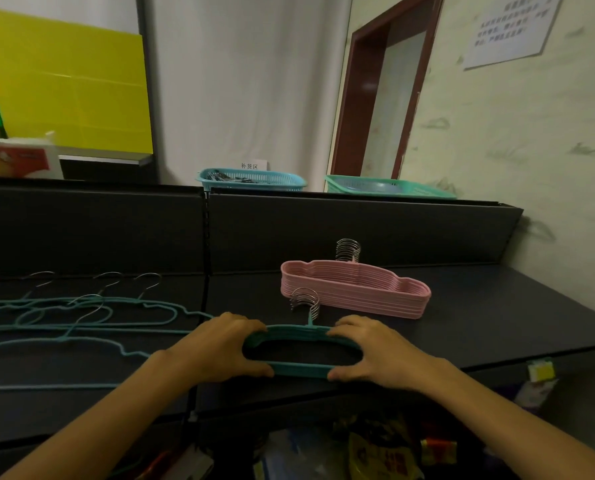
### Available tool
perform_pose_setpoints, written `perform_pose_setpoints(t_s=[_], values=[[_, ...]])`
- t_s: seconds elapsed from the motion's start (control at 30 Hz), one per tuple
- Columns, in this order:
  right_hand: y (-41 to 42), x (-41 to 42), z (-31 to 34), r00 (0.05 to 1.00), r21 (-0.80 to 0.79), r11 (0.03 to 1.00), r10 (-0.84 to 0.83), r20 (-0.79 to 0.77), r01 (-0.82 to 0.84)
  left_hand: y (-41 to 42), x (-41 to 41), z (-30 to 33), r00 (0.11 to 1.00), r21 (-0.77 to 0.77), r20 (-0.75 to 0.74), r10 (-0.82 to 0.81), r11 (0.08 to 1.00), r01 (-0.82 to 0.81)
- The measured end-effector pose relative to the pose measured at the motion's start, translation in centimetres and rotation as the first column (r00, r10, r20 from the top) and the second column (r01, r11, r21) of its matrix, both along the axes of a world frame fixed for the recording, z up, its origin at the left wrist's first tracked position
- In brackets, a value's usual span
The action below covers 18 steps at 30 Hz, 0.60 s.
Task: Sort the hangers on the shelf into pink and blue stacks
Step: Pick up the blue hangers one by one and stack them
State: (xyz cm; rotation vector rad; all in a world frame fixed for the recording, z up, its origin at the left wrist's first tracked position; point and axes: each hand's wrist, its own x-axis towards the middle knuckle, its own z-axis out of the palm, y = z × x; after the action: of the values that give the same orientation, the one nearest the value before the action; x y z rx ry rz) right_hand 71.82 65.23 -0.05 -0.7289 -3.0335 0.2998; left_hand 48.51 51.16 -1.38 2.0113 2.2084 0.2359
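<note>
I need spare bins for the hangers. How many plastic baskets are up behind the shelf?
2. A blue basket sits on the ledge behind the shelf's back panel, left of the doorway; a green basket sits to its right. Others may be hidden behind the panel.

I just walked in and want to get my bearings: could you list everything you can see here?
pink hanger stack: one, pink, on the dark shelf, right of middle
blue hanger stack: one, teal-blue, near the front edge, held at both ends
loose blue hangers: several, exact count unclear, teal-blue, spread flat on the left
blue basket: one, blue, behind the back panel
green basket: one, green, right of the blue basket
paper notice: one, white, on the right wall
left hand: grips the stack's left end
right hand: grips the stack's right end
</note>
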Motion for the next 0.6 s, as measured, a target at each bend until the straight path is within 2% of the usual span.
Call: perform_pose_setpoints(t_s=[0.13,0.6], values=[[0.9,1.8,0.8,0.988,0.061,0.995,-0.087,0.125,0.08,0.6,-0.1,0.8,1.0,-0.084,-0.002,-0.017,0.996,0.017],[1.6,0.7,2.0,0.953,-0.015,0.978,-0.201,0.226,0.209,1.8,0.1,1.9,0.998,-0.248,-0.066,0.022,0.968,-0.037]])
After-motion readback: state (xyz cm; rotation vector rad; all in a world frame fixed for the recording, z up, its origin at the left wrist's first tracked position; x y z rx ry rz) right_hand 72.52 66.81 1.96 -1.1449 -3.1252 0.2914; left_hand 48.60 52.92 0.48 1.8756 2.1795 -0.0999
